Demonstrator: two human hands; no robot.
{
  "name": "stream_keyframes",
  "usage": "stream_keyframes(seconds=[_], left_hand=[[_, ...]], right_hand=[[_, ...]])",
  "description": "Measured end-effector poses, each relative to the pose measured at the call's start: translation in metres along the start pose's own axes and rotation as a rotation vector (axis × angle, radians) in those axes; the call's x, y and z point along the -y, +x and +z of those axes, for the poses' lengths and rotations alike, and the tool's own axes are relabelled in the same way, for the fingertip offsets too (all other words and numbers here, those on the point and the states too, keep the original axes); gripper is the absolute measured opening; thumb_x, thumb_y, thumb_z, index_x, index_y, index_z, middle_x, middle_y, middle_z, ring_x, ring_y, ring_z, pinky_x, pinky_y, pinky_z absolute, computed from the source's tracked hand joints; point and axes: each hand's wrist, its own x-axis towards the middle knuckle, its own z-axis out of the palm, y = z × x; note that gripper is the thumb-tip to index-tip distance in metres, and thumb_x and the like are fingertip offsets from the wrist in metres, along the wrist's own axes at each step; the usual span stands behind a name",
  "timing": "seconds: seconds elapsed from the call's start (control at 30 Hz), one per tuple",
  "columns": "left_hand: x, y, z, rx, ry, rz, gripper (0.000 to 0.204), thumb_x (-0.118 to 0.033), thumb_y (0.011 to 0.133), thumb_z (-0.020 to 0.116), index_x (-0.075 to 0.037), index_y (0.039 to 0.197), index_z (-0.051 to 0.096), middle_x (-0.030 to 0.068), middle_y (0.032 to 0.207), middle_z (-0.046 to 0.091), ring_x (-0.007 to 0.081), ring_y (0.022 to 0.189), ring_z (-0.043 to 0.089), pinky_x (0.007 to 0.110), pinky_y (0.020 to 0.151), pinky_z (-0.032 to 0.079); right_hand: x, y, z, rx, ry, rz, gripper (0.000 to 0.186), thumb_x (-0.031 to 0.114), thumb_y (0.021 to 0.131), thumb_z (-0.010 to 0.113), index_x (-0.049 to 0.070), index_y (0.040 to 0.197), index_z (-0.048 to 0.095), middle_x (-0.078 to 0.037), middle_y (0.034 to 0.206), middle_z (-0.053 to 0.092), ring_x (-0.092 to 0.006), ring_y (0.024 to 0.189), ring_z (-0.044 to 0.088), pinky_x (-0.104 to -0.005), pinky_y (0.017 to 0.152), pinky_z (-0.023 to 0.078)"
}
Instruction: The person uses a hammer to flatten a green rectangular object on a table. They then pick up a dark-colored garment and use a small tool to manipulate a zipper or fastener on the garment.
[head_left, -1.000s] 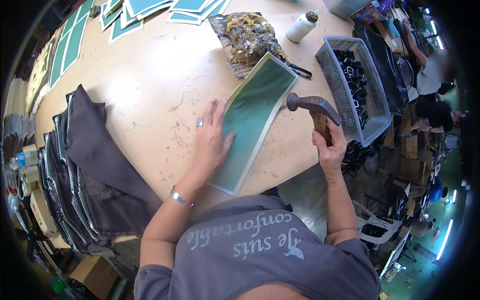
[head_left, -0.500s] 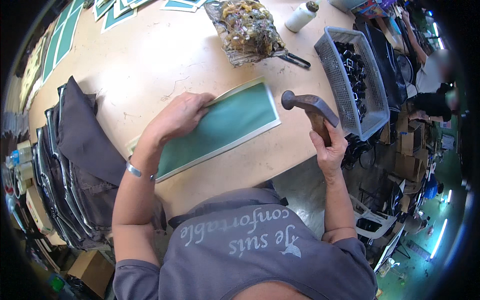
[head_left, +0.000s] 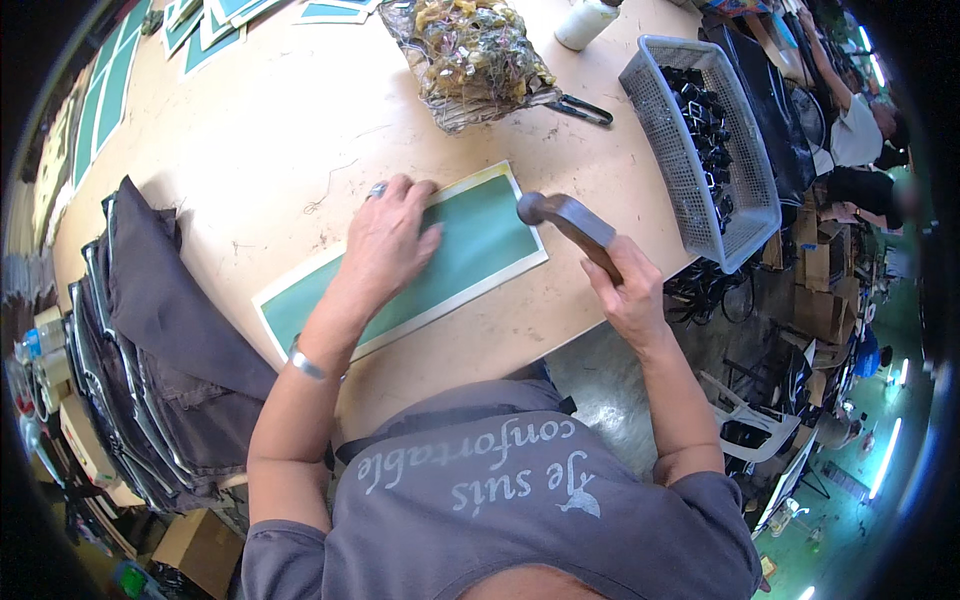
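My left hand [head_left: 392,240] rests on a long green panel [head_left: 470,220] with a pale border, fingers apart over its upper middle. A ring and a metal bracelet are on that arm. The panel lies slanted on the pale worktable [head_left: 290,150] near its front edge. My right hand [head_left: 630,288] grips a hammer [head_left: 565,218] by its short wooden handle, with the dark round-faced head tilted above the panel's right end.
A stack of dark fabric pieces [head_left: 170,330] lies left. Green sheets [head_left: 95,115] sit along the back. A messy pad of tangled scraps [head_left: 470,55], a white bottle [head_left: 580,25] and a gray basket of buckles [head_left: 740,200] are beyond. A co-worker [head_left: 850,130] is at right.
The green panel has swung from steeply upright in view to a flatter slant. My left hand went leftward, then back right onto it. The hammer has lately moved left, closer to the panel.
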Motion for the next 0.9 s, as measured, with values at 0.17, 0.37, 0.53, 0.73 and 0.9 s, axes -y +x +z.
stream_keyframes(seconds=[0.17, 0.37, 0.53, 0.73, 0.9], left_hand=[[-0.019, 0.032, 0.036, -0.155, -0.119, 0.081, 0.029, -0.009, 0.075, 0.061, -0.004, 0.104, 0.057, 0.0146, 0.099, 0.054, 0.0317, 0.088, 0.053, 0.038, 0.076, 0.045], [-0.018, 0.031, 0.053, -0.317, -0.209, 0.130, 0.023, -0.004, 0.072, 0.060, -0.006, 0.095, 0.061, 0.0112, 0.091, 0.055, 0.0282, 0.085, 0.054, 0.037, 0.071, 0.045], [-0.019, 0.029, 0.057, -0.366, -0.102, 0.202, 0.027, -0.001, 0.069, 0.058, -0.007, 0.095, 0.061, 0.0088, 0.086, 0.053, 0.0255, 0.082, 0.053, 0.037, 0.069, 0.045], [-0.020, 0.023, 0.054, -0.341, 0.255, 0.349, 0.028, -0.009, 0.074, 0.050, -0.006, 0.101, 0.058, 0.0054, 0.086, 0.048, 0.0204, 0.082, 0.051, 0.032, 0.071, 0.042], [-0.021, 0.022, 0.055, -0.367, 0.281, 0.368, 0.026, -0.010, 0.074, 0.050, -0.007, 0.099, 0.058, 0.0052, 0.086, 0.047, 0.0196, 0.080, 0.052, 0.031, 0.072, 0.041]], right_hand=[[-0.011, 0.008, 0.012, 0.104, -0.106, 0.012, 0.051, 0.002, 0.072, 0.063, 0.008, 0.121, 0.048, -0.014, 0.084, 0.058, -0.0305, 0.068, 0.060, -0.0365, 0.058, 0.050], [-0.009, 0.009, 0.012, 0.115, -0.062, 0.031, 0.051, 0.003, 0.072, 0.063, 0.009, 0.121, 0.048, -0.014, 0.084, 0.058, -0.0300, 0.068, 0.061, -0.0359, 0.059, 0.050], [-0.018, 0.010, 0.010, 0.073, 0.001, 0.040, 0.046, 0.004, 0.072, 0.063, 0.006, 0.117, 0.051, -0.015, 0.084, 0.059, -0.0300, 0.072, 0.061, -0.0355, 0.063, 0.049], [-0.009, 0.031, 0.002, 0.010, -0.077, 0.055, 0.041, 0.004, 0.072, 0.063, 0.004, 0.113, 0.053, -0.015, 0.084, 0.059, -0.0305, 0.073, 0.060, -0.0368, 0.063, 0.048], [-0.017, 0.041, 0.016, 0.030, -0.141, -0.050, 0.044, 0.004, 0.073, 0.062, 0.005, 0.115, 0.051, -0.014, 0.083, 0.058, -0.0313, 0.072, 0.058, -0.0375, 0.061, 0.048]])
